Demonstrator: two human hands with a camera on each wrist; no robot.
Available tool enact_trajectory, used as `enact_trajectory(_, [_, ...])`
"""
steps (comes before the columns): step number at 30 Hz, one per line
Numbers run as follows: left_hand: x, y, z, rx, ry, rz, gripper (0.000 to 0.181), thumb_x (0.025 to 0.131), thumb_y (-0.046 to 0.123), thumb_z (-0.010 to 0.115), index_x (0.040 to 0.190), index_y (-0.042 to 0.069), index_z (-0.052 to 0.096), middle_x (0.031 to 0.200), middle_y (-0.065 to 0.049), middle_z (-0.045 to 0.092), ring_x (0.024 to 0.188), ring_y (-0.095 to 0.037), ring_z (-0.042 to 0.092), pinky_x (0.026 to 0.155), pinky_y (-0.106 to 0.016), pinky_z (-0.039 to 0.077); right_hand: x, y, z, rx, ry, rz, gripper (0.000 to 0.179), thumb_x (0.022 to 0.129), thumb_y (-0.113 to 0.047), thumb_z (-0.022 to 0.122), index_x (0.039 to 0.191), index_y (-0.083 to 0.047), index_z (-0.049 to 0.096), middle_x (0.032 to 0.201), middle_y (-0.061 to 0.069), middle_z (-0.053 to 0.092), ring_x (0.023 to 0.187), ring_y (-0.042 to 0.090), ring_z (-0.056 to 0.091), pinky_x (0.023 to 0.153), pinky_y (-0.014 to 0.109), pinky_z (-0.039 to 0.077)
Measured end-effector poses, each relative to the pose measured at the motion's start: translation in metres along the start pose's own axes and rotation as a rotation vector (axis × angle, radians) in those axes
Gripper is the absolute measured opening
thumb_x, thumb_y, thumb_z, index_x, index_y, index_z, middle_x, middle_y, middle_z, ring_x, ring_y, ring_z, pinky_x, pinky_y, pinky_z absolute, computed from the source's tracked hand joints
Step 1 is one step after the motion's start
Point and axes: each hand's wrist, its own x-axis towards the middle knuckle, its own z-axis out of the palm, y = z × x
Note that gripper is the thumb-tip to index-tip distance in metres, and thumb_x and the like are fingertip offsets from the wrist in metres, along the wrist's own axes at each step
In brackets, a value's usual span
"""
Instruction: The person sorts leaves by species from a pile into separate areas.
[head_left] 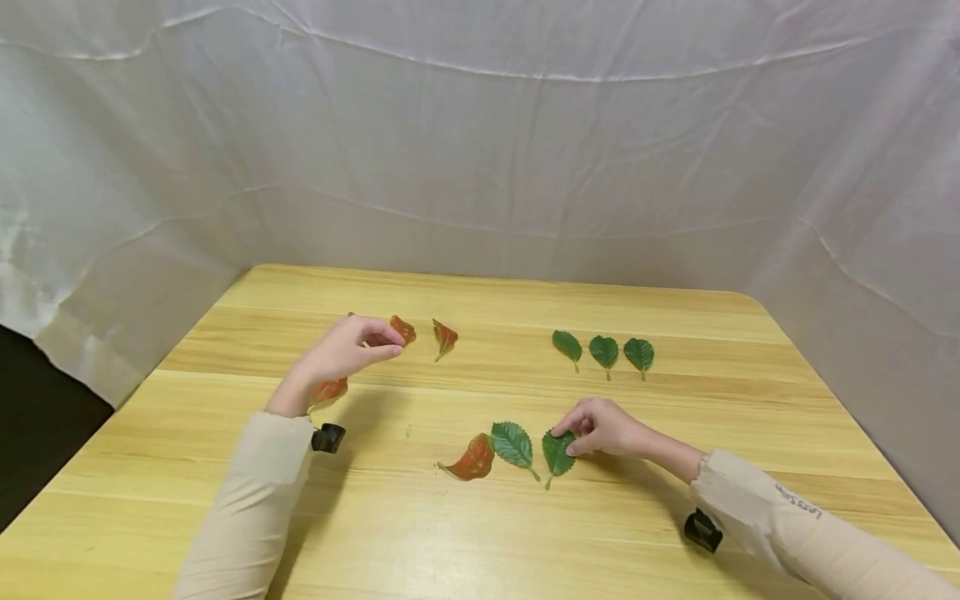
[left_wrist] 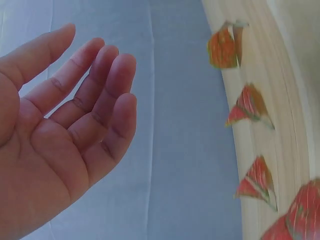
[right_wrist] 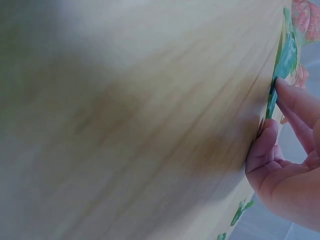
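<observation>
My left hand point(head_left: 348, 347) hovers over the table's left side with relaxed, slightly bent fingers and holds nothing. Close to its fingertips lies a red leaf point(head_left: 402, 330), with another red leaf point(head_left: 446, 339) to the right. Below the wrist, a red leaf point(head_left: 331, 390) is partly hidden by the arm. In the left wrist view the palm shows bare beside several red leaves. My right hand point(head_left: 607, 427) pinches the edge of a green leaf point(head_left: 557, 454) between thumb and forefinger, down at the tabletop. Left of that leaf are a second green leaf point(head_left: 512, 443) and a red-brown leaf point(head_left: 472, 459), which touch.
Three green leaves stand in a row toward the back right, among them the middle leaf point(head_left: 603, 352). The wooden table point(head_left: 480, 550) is bordered by a hanging pale cloth point(head_left: 480, 167) at the back and sides.
</observation>
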Motion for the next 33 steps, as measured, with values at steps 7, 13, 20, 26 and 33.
enact_trajectory(7, [0.004,0.013,0.022,-0.026,-0.051,0.075,0.020,0.087,0.011,0.059,0.103,0.001,0.062,0.085,-0.002,0.061,0.078,-0.016,0.055,0.067,-0.030,0.045,-0.001,0.000,-0.001,-0.006,-0.009,-0.004,0.023,0.071,0.000,0.071,0.094,0.004,0.068,0.084,0.006,0.054,0.062,0.010,0.041,0.054,0.021,0.038])
enact_trajectory(13, [0.007,0.022,0.042,-0.027,-0.134,0.138,0.019,0.087,0.011,0.058,0.104,0.002,0.062,0.085,0.000,0.061,0.078,-0.014,0.056,0.067,-0.027,0.047,-0.001,-0.002,-0.002,-0.004,-0.013,-0.006,0.022,0.072,0.000,0.071,0.093,0.004,0.068,0.085,0.007,0.055,0.060,0.010,0.041,0.053,0.021,0.037])
enact_trajectory(20, [0.012,0.027,0.060,-0.023,-0.203,0.204,0.017,0.087,0.011,0.058,0.100,0.001,0.064,0.086,0.000,0.064,0.076,-0.011,0.058,0.069,-0.025,0.047,-0.001,-0.002,-0.001,-0.008,-0.012,-0.007,0.022,0.071,0.000,0.071,0.093,0.004,0.068,0.084,0.006,0.055,0.058,0.009,0.040,0.052,0.021,0.037])
enact_trajectory(26, [0.015,0.031,0.074,-0.009,-0.324,0.272,0.018,0.086,0.012,0.059,0.099,0.001,0.066,0.089,-0.001,0.064,0.076,-0.007,0.056,0.071,-0.024,0.045,-0.001,-0.002,-0.001,-0.004,-0.015,-0.007,0.022,0.072,0.001,0.070,0.093,0.005,0.068,0.085,0.007,0.056,0.057,0.009,0.040,0.052,0.020,0.037])
enact_trajectory(33, [0.017,0.033,0.085,-0.065,-0.462,0.295,0.020,0.083,0.013,0.064,0.097,0.000,0.067,0.090,-0.003,0.065,0.073,-0.007,0.057,0.067,-0.023,0.046,0.000,-0.001,-0.001,-0.018,-0.016,-0.008,0.022,0.072,0.000,0.071,0.093,0.004,0.068,0.085,0.006,0.055,0.058,0.009,0.040,0.052,0.021,0.037])
